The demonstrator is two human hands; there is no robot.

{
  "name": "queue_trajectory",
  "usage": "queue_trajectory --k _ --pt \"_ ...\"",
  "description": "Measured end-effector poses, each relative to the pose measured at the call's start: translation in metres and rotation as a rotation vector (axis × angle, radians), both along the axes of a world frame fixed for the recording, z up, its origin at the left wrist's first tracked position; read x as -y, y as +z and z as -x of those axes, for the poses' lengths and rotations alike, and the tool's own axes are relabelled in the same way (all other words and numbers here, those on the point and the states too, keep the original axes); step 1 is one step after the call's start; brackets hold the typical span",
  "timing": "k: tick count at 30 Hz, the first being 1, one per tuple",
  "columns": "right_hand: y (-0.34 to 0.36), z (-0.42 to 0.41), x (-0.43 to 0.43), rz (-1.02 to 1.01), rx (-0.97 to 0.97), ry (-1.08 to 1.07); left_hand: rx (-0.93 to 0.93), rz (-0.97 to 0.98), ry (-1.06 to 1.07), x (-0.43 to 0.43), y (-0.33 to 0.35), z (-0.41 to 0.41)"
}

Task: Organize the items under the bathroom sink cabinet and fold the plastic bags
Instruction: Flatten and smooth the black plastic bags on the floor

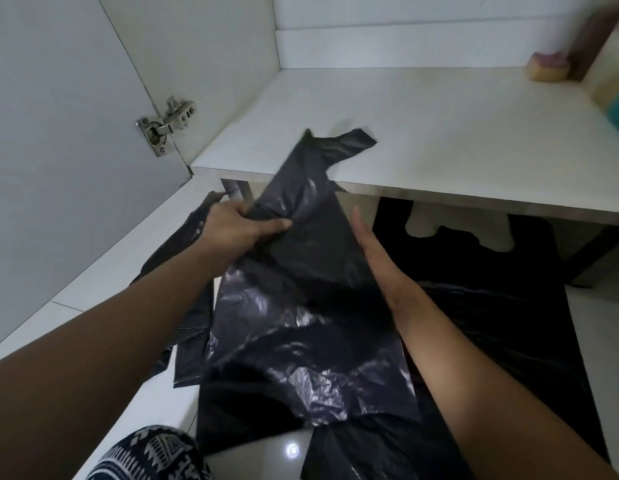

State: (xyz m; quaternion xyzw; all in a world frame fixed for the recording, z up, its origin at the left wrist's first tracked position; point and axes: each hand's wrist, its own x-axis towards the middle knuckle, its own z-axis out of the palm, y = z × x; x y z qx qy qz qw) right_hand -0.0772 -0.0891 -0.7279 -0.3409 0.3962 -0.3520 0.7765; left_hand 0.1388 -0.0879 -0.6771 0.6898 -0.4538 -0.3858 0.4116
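As gripped, bag (301,289): long axis from floor (599,358) to shelf (439,133), handles pointing away.
Left hand (239,226): fingers curled, pinching bag.
Right hand (374,251): fingers straight, together.

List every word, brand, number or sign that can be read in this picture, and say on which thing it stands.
No text can be read here.
On the container at the right edge: teal and yellow, too blurred to read.
On the hinge: any stamp too small to tell.
On the black plastic bag: no print.
On the patterned cloth: shapes, no letters.
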Motion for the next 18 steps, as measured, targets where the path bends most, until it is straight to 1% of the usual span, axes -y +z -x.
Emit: queue_trajectory --k 1,2,3,4,5,6,7,8,9,10,12,14,15,16,18 --pt "0.001 -0.004 -0.002 -0.011 -0.007 0.046 -0.069 -0.076 -0.101 -0.003 0.001 0.003" --pt "0.002 -0.007 -0.005 -0.007 -0.022 0.106 -0.183 -0.144 -0.189 -0.006 0.001 0.002" --pt "0.001 -0.009 -0.007 0.000 -0.049 0.149 -0.318 -0.191 -0.218 -0.008 -0.001 0.001" --pt "0.001 -0.007 -0.009 -0.004 -0.064 0.148 -0.447 -0.214 -0.174 -0.007 -0.004 -0.005" --pt "-0.001 -0.004 -0.009 -0.028 -0.076 0.118 -0.530 -0.218 -0.088 -0.006 -0.011 -0.012" --pt "-0.004 0.001 -0.011 -0.089 -0.034 0.096 -0.520 -0.224 0.015 -0.004 -0.020 -0.018" --pt "-0.008 0.005 -0.013 -0.153 0.032 0.057 -0.423 -0.254 0.092 -0.004 -0.029 -0.021" --pt "-0.011 0.009 -0.014 -0.198 0.096 0.006 -0.268 -0.330 0.098 -0.007 -0.041 -0.025" --pt "-0.016 0.012 -0.015 -0.220 0.117 -0.060 -0.148 -0.439 0.031 -0.014 -0.050 -0.025" --pt "-0.017 0.013 -0.017 -0.237 0.114 -0.120 -0.112 -0.551 -0.077 -0.022 -0.057 -0.024" --pt "-0.025 0.016 -0.015 -0.265 0.019 -0.243 -0.238 -0.705 -0.257 -0.034 -0.068 -0.020" --pt "-0.034 0.020 -0.009 -0.283 -0.137 -0.341 -0.342 -0.772 -0.310 -0.041 -0.072 -0.012" --pt "-0.041 0.023 -0.006 -0.295 -0.190 -0.365 -0.354 -0.780 -0.289 -0.040 -0.074 -0.009" --pt "-0.045 0.029 -0.006 -0.302 -0.219 -0.380 -0.349 -0.754 -0.223 -0.039 -0.076 -0.005" --pt "-0.052 0.042 -0.003 -0.312 -0.275 -0.424 -0.375 -0.620 -0.046 -0.034 -0.079 0.004"
